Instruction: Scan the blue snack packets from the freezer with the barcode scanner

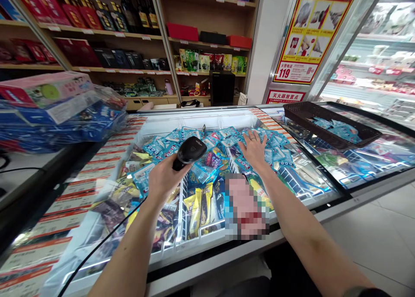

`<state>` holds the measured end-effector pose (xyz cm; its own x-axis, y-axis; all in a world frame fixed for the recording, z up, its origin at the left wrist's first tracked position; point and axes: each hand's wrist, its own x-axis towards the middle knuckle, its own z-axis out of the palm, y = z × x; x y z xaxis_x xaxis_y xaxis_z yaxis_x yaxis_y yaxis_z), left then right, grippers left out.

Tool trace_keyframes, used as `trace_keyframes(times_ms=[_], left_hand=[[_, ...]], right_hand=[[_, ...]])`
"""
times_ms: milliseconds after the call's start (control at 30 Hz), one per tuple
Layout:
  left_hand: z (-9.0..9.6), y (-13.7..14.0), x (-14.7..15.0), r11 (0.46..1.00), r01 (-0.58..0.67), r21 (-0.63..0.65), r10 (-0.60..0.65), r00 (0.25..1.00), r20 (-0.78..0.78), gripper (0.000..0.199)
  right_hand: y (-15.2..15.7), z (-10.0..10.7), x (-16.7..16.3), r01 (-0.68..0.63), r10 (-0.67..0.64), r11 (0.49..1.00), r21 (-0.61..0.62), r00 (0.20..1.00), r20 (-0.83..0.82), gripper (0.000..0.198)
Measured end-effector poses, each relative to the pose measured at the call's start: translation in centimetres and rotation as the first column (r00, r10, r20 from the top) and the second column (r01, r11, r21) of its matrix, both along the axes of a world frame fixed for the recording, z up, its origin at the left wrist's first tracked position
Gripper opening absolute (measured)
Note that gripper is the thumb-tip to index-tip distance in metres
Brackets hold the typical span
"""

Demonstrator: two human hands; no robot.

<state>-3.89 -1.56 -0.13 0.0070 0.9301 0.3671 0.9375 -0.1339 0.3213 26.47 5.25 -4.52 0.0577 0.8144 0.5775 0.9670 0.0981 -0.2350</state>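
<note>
Several blue packets (284,156) surround the right hand (254,149).

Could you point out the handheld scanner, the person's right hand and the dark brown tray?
Handheld scanner (193,148): head view, on top of its black head.
Right hand (254,150): head view, on its back.
Dark brown tray (301,114): head view, on its bare inside.

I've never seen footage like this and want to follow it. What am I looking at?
This single picture comes from a camera worn on a person's head, looking forward and down. There is no robot, just two bare hands. The left hand grips a black handheld scanner. The right hand is spread over flat blue packets on a glass-topped chest. Yellow wrapped goods show beneath the glass. A dark tray at right holds more blue packets.
</note>
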Motion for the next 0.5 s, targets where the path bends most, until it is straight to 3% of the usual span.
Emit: trace_keyframes(times_ms=[267,500], left_hand=[[0.2,0.0,-0.3,1.0,-0.019,-0.001,0.019,1.0,0.022,0.048],[0.3,0.2,-0.4,0.999,-0.032,0.001,0.032,0.999,0.032,0.05]], right_hand=[[-0.3,0.6,-1.4,-0.112,0.112,0.994,0.018,0.993,0.025,0.041],[-0.3,1.5,-4.9,-0.3,0.309,0.948,-0.111,0.948,0.077,0.037]])
